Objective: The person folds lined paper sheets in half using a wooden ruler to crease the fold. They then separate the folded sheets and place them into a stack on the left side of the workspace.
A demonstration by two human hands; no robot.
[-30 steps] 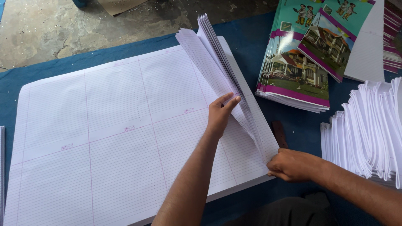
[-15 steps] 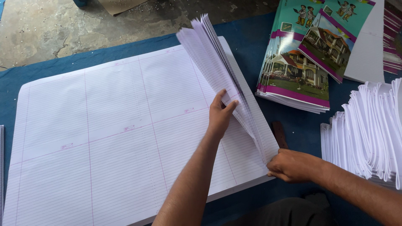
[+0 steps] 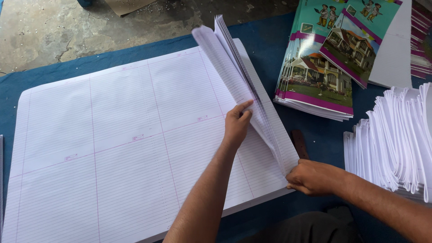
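Worktop: I am looking down on a blue-covered worktop (image 3: 265, 58) that is filling most of the view, with bare grey floor showing past its far edge.
Ruled sheets: A big stack of white ruled sheets (image 3: 126, 148) with pink margin lines is lying flat across the left and middle of the worktop, reaching to its near edge.
Lifted sheets: At the stack's right edge a sheaf of lifted sheets (image 3: 225, 54) is standing up and fanning out toward the far edge.
Printed covers: A pile of colourful printed covers (image 3: 321, 67), showing houses and gardens, is sitting toward the far right corner, well apart from the ruled stack.
Folded paper: A heap of white folded paper (image 3: 396, 139) is resting along the right edge, just beside my right forearm.
Left hand: My left hand (image 3: 236, 123) is pressing against the lifted sheaf, fingers curled loosely and thumb on the paper's face, not closed around it.
Right hand: My right hand (image 3: 312, 176) is pinching the near right corner of the lifted sheets, fingers closed tight on them.
Dark strip: A small dark strip (image 3: 300, 143) is lying on the worktop just beyond my right hand.
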